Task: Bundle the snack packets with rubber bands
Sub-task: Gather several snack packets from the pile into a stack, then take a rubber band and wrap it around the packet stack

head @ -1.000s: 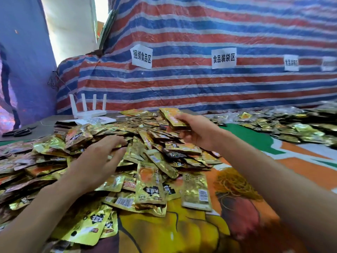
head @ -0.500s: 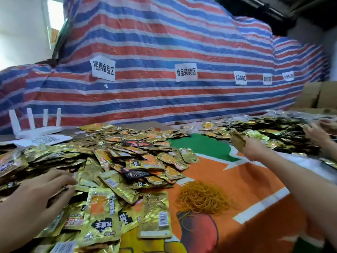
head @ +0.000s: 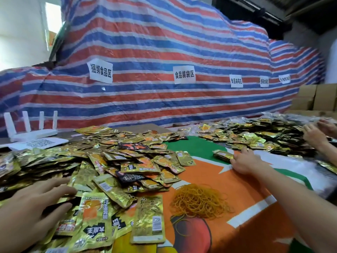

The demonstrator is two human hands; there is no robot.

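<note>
so the left hand (head: 36, 203) is lying flat on the near edge of the big pile of snack packets (head: 127, 161), grip wide, fingers straight, holding nothing. right hand (head: 246, 161) is stretched out across the counter (head: 209, 172), fingertips touching the end of a small bundle (head: 223, 154) lying on the orange and green cloth, grip loose and not wrapped round it. rubber bands (head: 198, 201) sit in a tangled heap just right of the pile, nearer than that bundle. second pile (head: 255, 136) far right, someone else's hands (head: 313, 136) on it, white router (head: 31, 132) back left
</note>
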